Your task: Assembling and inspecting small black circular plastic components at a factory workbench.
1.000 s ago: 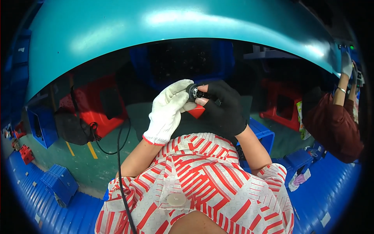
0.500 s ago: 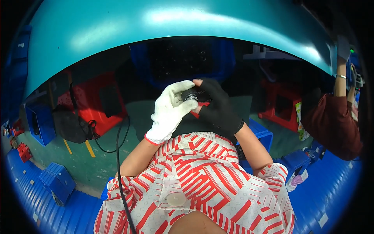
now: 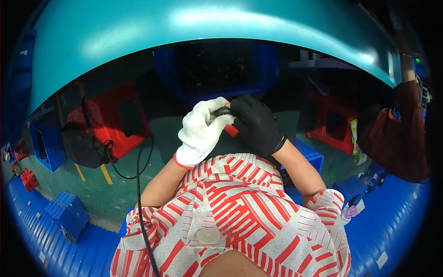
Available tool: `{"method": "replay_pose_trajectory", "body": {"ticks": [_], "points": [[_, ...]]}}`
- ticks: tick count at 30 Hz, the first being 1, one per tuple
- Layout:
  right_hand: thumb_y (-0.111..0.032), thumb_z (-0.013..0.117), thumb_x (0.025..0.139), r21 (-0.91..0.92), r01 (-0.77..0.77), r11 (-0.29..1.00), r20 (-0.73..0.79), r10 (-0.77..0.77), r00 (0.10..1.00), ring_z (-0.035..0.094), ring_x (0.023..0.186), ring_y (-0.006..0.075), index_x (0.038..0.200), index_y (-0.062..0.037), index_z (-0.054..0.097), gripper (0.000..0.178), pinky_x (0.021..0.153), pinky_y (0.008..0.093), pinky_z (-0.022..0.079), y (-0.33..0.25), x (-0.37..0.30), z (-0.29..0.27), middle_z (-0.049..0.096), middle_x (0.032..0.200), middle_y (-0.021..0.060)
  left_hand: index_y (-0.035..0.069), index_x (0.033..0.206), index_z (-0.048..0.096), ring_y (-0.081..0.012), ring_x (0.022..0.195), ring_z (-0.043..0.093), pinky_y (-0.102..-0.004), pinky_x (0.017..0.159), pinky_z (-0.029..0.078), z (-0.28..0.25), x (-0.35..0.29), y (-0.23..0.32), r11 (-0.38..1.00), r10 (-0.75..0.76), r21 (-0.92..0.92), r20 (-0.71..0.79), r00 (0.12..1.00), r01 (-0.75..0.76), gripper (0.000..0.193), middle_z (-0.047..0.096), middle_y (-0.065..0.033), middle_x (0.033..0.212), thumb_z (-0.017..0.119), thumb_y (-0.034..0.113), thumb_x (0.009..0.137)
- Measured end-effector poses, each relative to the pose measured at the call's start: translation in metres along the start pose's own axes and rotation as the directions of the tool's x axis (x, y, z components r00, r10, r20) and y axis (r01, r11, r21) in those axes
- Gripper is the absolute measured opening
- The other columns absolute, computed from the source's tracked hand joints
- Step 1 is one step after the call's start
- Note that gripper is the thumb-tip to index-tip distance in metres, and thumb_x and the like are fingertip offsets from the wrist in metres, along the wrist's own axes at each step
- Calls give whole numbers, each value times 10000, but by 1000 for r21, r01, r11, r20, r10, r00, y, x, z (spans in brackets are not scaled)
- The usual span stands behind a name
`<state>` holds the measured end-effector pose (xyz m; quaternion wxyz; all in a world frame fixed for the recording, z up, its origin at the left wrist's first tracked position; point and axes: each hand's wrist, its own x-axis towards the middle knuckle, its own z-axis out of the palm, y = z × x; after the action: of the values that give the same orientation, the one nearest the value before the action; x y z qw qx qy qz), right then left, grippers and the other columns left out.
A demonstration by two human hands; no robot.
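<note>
My left hand, in a white knit glove with a red cuff, pinches a small black round part between thumb and fingers. Against the same part closes my right hand, wearing a black glove with bare fingertips. The two hands meet in front of my body, above my lap. A bit of red shows beneath the right hand; whether it is held or lies behind, I cannot tell. Beyond the hands stands a blue bin holding several dark pieces with shiny rings, partly under the table.
A teal table curves across the far side. Red stools stand left and right, a black bag on the left one. A black cable hangs by my left arm. At right is a co-worker's brown sleeve.
The black part has turned: its shiny ringed face showed before, and now its dark side does. My right fingers have shifted over it. The co-worker's arm at right has moved.
</note>
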<state>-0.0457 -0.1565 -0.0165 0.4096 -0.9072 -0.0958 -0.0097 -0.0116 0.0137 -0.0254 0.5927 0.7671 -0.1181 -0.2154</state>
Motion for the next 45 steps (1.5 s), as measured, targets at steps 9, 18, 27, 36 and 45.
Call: {"method": "replay_pose_trajectory", "body": {"ticks": [9,18,27,36,45], "points": [[-79,696,758,49,-101,994,52,98,994,624,833,323,1055,-53,587,318,696,365,510,3,0,6,617,953,157,-37,1093,545,-214,759,695,-273,679,545,0,6,4,970,108,222,-22,994,-100,331,677,-162,865,683,55,807],[-48,657,799,274,-214,938,-1,222,975,643,873,288,1103,-30,558,321,763,343,515,1,-4,11,639,998,162,-43,1153,506,-173,846,669,-263,748,529,6,8,6,887,-229,-411,0,974,208,359,658,-143,963,650,31,833],[-82,684,786,228,-150,962,4,153,988,630,939,291,1215,-38,522,461,793,337,505,7,-8,12,625,1056,159,-31,1114,590,-193,913,656,-297,801,521,-16,15,14,975,-219,-12,165,962,224,345,646,-145,1028,673,151,833],[-65,731,740,24,-47,999,-6,47,999,651,839,284,1174,-30,561,468,724,326,524,7,-12,22,642,987,160,-24,1063,585,-190,766,661,-280,704,518,-2,5,8,986,-90,146,66,994,79,293,659,-120,841,672,104,814],[-148,730,758,91,-80,993,-18,82,996,653,836,287,1141,-37,573,428,715,337,523,-2,-3,11,647,977,155,-50,1143,539,-119,732,642,-224,672,520,-8,18,11,883,-319,-314,145,936,350,384,660,-92,845,670,87,810]]}}
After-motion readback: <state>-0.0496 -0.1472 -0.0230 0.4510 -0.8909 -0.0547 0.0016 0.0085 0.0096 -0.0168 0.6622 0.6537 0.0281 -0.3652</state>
